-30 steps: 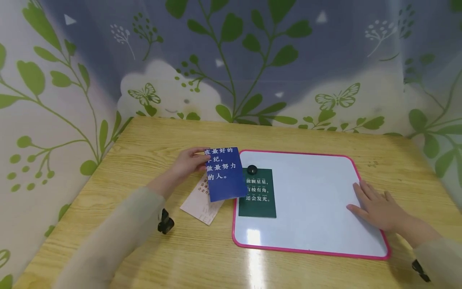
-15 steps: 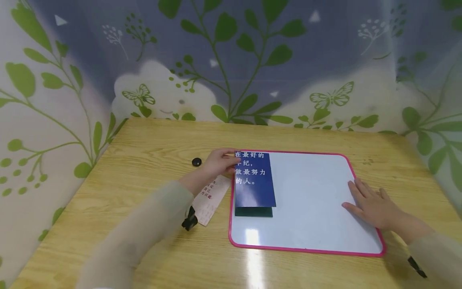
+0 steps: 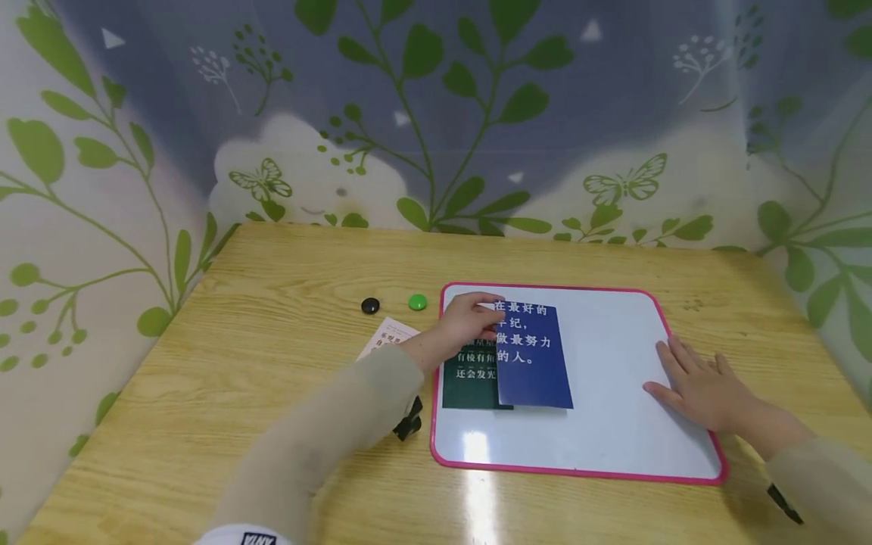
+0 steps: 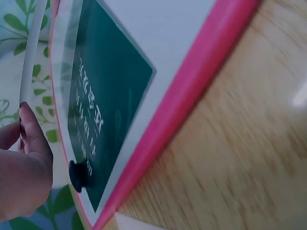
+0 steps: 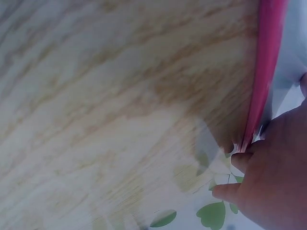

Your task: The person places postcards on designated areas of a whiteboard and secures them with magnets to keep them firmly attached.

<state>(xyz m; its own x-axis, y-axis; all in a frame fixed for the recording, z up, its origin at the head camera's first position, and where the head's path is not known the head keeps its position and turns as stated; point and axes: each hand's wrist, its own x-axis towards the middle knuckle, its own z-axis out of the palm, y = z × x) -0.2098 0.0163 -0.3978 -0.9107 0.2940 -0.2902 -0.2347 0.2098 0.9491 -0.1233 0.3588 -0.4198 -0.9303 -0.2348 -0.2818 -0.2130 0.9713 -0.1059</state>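
Now the left hand (image 3: 468, 324) pinches a blue card (image 3: 533, 356) over the whiteboard (image 3: 613, 446), partly covering a green card (image 3: 468, 375); the right hand (image 3: 702, 386) rests flat, fingers straight, on the whiteboard.

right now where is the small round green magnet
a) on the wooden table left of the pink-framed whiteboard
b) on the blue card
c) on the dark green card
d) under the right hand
a: the small round green magnet sits on the wooden table, just left of the pink-framed whiteboard, beside a small round black magnet.
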